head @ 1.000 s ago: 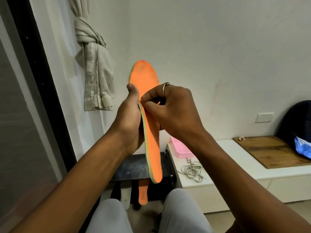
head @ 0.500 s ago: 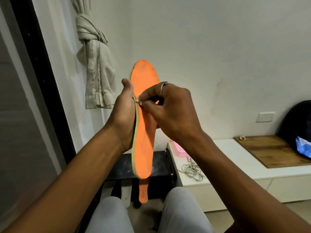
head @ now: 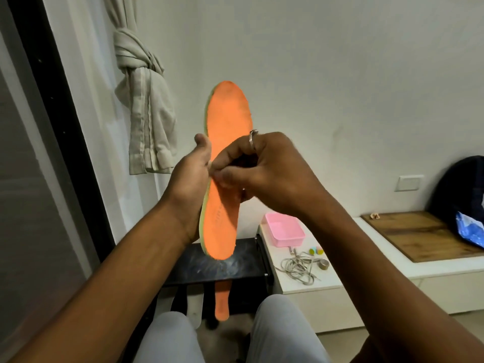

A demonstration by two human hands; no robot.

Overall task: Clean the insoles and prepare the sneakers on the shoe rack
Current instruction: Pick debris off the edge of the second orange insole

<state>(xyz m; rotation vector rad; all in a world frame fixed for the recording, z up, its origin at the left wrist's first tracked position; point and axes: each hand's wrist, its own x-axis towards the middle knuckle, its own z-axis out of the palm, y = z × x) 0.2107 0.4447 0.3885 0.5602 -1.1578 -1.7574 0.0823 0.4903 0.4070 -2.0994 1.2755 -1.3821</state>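
Observation:
I hold an orange insole (head: 227,119) with a pale green edge upright in front of me, toe end up. My left hand (head: 191,179) grips it from behind along its left edge, thumb up beside it. My right hand (head: 262,169), a ring on one finger, pinches the insole's left edge at mid-length with thumb and forefinger. A second orange insole (head: 222,301) hangs down under the black shoe rack top (head: 243,265), next to pale shoe parts (head: 195,307) that I cannot make out well.
A white low bench (head: 301,284) to the right carries a pink box (head: 285,230), tangled grey laces (head: 298,265), a wooden board (head: 424,234) and a blue bag (head: 471,229). A knotted curtain (head: 146,108) hangs at left. My knees (head: 282,326) are below.
The insole's heel end has swung back from right to left and it now faces me more. My right hand's pinch has stayed at its left edge.

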